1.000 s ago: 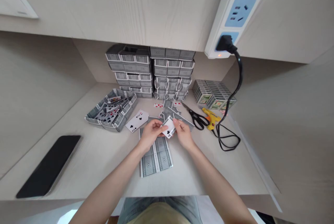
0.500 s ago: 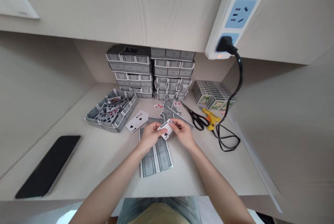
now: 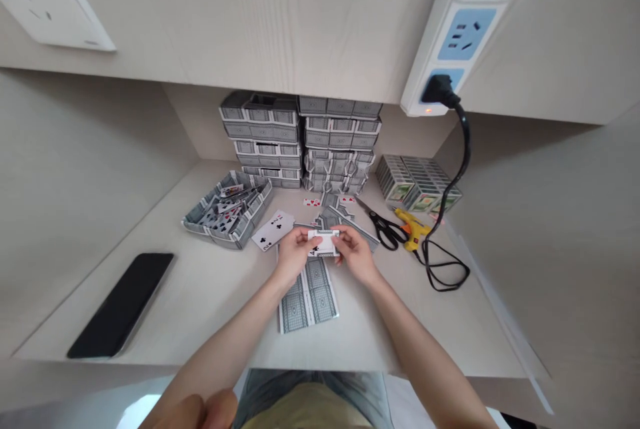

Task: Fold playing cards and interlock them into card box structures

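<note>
Between my two hands is a playing card (image 3: pixel 325 243) with folded, grey-patterned edges and a black suit mark at its left end. My left hand (image 3: pixel 294 252) pinches its left end, the thumb on top. At the right end, the thumb and fingers of my right hand (image 3: pixel 354 253) grip it. Below them lies a flat panel of joined cards (image 3: pixel 309 302), backs up. Folded card pieces (image 3: pixel 337 217) lie just beyond my hands. To the left of my left hand rest loose cards (image 3: pixel 273 230), with a two of clubs face up.
A card-built tray (image 3: pixel 227 237) holding loose cards stands at left. Stacked card boxes (image 3: pixel 267 132) fill the back. Black scissors (image 3: pixel 387 229), a yellow glue gun (image 3: pixel 414 229) with its cord, and card packs (image 3: pixel 420 182) lie right. A black phone (image 3: pixel 123 305) lies front left. A power strip (image 3: pixel 450 49) hangs above.
The card in my hands has turned from a slant to nearly level. My right hand's fingers have shifted to its right end. The whole view has moved slightly, so things appear further right.
</note>
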Motion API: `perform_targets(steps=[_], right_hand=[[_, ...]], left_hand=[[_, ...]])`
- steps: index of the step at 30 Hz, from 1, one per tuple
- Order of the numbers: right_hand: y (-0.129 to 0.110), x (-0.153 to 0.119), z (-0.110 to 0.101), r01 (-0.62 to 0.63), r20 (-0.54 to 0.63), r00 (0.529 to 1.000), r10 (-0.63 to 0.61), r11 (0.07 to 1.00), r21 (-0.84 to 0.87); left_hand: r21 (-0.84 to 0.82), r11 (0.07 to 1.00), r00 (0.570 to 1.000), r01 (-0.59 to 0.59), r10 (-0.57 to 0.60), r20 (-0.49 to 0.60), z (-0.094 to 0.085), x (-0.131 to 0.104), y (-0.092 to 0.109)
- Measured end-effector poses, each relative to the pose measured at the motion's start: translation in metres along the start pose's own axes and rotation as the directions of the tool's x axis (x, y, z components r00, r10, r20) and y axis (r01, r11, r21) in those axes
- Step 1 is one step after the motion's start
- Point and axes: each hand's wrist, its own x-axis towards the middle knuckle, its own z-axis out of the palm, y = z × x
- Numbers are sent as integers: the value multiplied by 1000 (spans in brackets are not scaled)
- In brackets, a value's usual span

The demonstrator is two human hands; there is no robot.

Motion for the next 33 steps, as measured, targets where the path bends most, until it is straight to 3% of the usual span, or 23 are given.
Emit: perform_targets(steps=[19, 27, 33], right_hand=[[3, -1, 1, -19, -20, 1000, 19, 1000, -7], [5, -1, -1, 27, -39, 999, -33, 988, -155], [1, 1, -2, 11, -5, 1000, -11, 998, -67]], left_hand=[[13, 1000, 1000, -20, 20, -1, 2, 0, -2], [78, 993, 996, -86, 84, 19, -2, 3, -7], [104, 990, 995, -93, 90, 40, -2, 3, -6]])
